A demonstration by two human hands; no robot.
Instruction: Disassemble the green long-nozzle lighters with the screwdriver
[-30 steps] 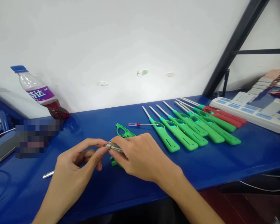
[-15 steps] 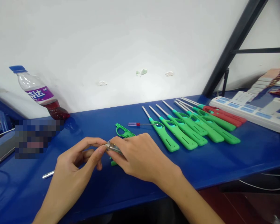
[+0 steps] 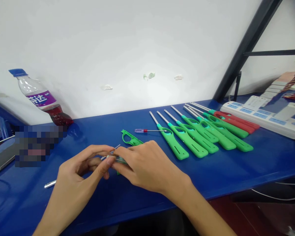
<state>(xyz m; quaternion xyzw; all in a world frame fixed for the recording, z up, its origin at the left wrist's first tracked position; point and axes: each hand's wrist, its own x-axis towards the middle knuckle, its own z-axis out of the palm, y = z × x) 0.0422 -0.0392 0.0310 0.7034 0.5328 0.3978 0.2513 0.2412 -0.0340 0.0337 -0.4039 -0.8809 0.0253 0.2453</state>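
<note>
My left hand [image 3: 81, 177] pinches thumb and forefinger at the left end of a small translucent lighter tank [image 3: 121, 160]. My right hand [image 3: 152, 168] grips the body of that tank, hiding most of it. A thin wire-like strip [image 3: 117, 147] shows between the fingertips; which part it belongs to I cannot tell. Just behind my fingers lies an opened green lighter shell [image 3: 131, 139], partly covered by my right hand. Beyond it rests a small screwdriver [image 3: 141, 130] with a clear purple handle. A metal lighter tube [image 3: 50, 184] sticks out behind my left wrist.
Several green gas lighters [image 3: 190, 144] lie in a row on the blue table [image 3: 108, 213], with red lighters [image 3: 241, 121] at their right. A white power strip [image 3: 267, 119] stands beyond. At the left are a soda bottle [image 3: 43, 98] and a blurred-out object [image 3: 36, 147].
My left fingertips have shifted slightly onto the end of the tank, covering its metallic tip. The thin strip now shows above the fingers. Both hands otherwise keep their places.
</note>
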